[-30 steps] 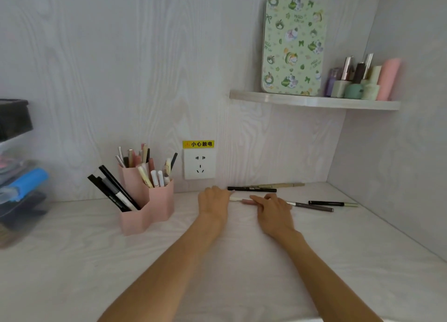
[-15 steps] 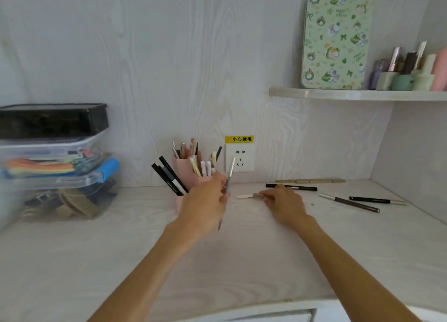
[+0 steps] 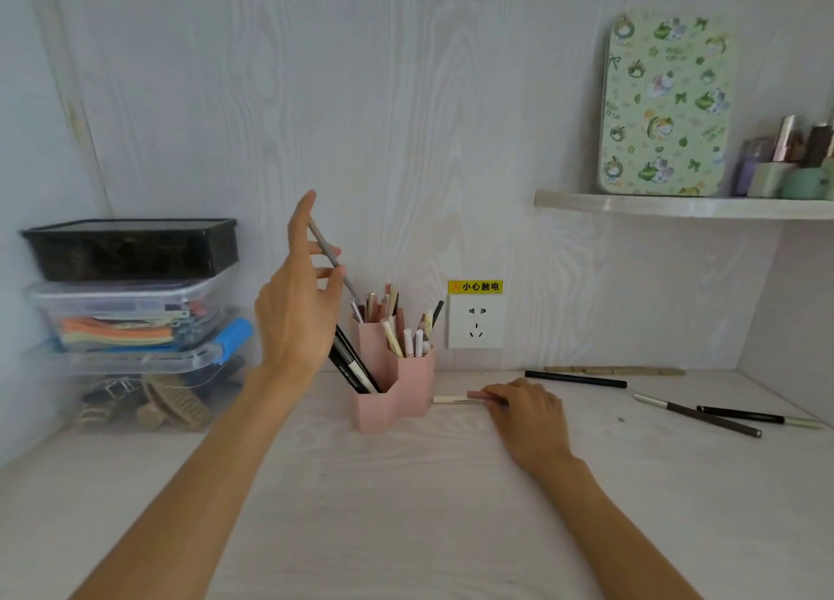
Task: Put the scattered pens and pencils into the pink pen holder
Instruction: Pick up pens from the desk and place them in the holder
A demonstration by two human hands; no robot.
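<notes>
Two hands: the left hand (image 3: 298, 311) pinches one grey pen (image 3: 333, 263), the right hand (image 3: 525, 412) rests on one cream-and-pink pen (image 3: 456, 400). Four more pens lie loose on the surface (image 3: 406, 500): a tan one (image 3: 613, 371), a black one (image 3: 575, 379), a brown one (image 3: 697, 415) and a black one with a pale tip (image 3: 762, 417). One pink pen holder (image 3: 390, 387), too crowded to count. Three stacked boxes (image 3: 131, 311) at the left

A pink pen holder (image 3: 391, 387) is standing on the pale, wood-grained desk (image 3: 406, 500), holding black, white, cream and pink pens. To its right a cream pen with a pink cap (image 3: 460, 398) is lying, and farther right black (image 3: 575, 379), brown (image 3: 704, 417) and tan (image 3: 613, 371) ones. On the far shelf a pale green tin (image 3: 663, 107) is showing a cartoon print. A yellow label (image 3: 475, 286) is sitting above the white socket (image 3: 475, 322). At left, a black box (image 3: 131, 247) is topping clear ones.
</notes>
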